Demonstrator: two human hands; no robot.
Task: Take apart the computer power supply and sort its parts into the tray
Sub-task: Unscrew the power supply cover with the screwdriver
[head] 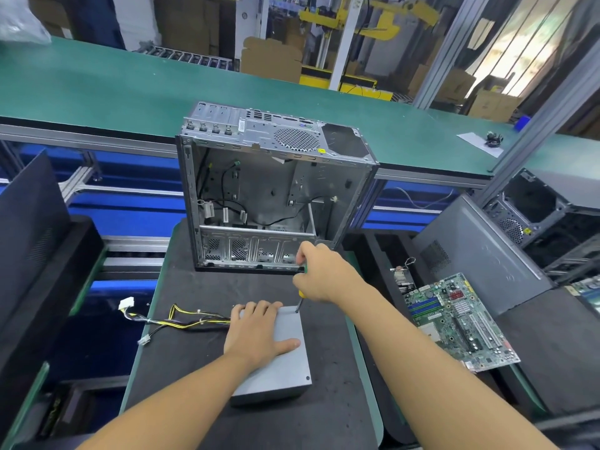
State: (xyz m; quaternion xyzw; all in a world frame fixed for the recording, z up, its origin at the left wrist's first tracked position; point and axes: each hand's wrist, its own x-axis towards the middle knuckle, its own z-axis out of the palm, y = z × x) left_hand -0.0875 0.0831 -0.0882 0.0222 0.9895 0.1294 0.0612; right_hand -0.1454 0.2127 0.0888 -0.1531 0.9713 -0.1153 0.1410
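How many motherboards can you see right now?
2: one motherboard lies right of the work mat; a second motherboard shows partly at the right edge. Others may be hidden.

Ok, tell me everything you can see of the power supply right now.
The power supply is a closed grey metal box lying flat on the dark mat. The left hand presses flat on its top; the right hand grips a screwdriver with its tip on the far right corner. A screw shows at the near right corner. Yellow and black cables run from its left side to white plugs.
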